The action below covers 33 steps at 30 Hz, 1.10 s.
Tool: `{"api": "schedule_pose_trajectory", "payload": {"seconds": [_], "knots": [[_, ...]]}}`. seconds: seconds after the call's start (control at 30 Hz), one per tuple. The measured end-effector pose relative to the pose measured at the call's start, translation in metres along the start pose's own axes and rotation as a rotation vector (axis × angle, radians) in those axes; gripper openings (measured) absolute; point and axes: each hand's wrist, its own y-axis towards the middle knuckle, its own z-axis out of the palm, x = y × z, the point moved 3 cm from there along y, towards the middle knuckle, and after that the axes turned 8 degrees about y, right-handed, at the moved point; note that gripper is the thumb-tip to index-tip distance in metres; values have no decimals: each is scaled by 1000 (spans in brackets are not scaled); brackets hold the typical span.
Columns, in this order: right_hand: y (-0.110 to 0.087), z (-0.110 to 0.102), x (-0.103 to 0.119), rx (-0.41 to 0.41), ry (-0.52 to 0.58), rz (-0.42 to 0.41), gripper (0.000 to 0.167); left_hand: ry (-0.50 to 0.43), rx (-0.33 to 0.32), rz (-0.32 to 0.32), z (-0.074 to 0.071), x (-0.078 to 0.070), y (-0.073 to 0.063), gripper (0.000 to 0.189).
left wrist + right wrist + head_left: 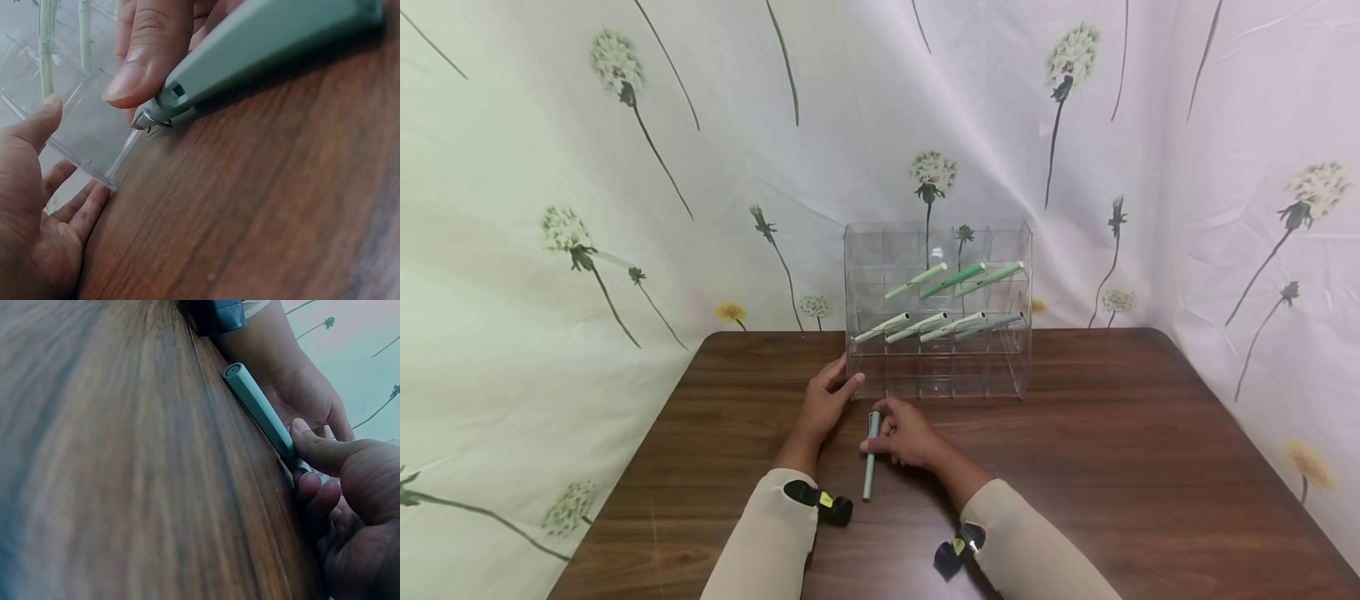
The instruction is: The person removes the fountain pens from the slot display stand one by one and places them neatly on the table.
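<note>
Just in front of a clear acrylic pen rack, my right hand pinches a pale teal pen between thumb and fingers. The pen lies low along the tabletop, its clip end towards the rack. In the right wrist view the round end of the pen points back towards the forearms. My left hand rests against the rack's lower left corner. Its thumb reaches towards the front edge and its fairly straight fingers lie along the side.
Slanted pens fill parts of the rack's two upper rows: green pens above, pale pens and a grey-blue pen below. The brown wooden table extends to both sides. A dandelion-print cloth hangs behind.
</note>
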Motion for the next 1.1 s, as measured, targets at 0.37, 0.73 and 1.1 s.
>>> {"api": "schedule_pose_trajectory", "payload": {"seconds": [0.37,0.73,1.1], "knots": [[1,0,-2,-13,-4,11,67,-6,13,-2,1,1,1,62],[-1,-3,-1,5,68,-3,75,-12,-1,6,0,2,0,61],[-14,-23,2,30,139,18,72,-24,-9,9,1,2,1,61]]}}
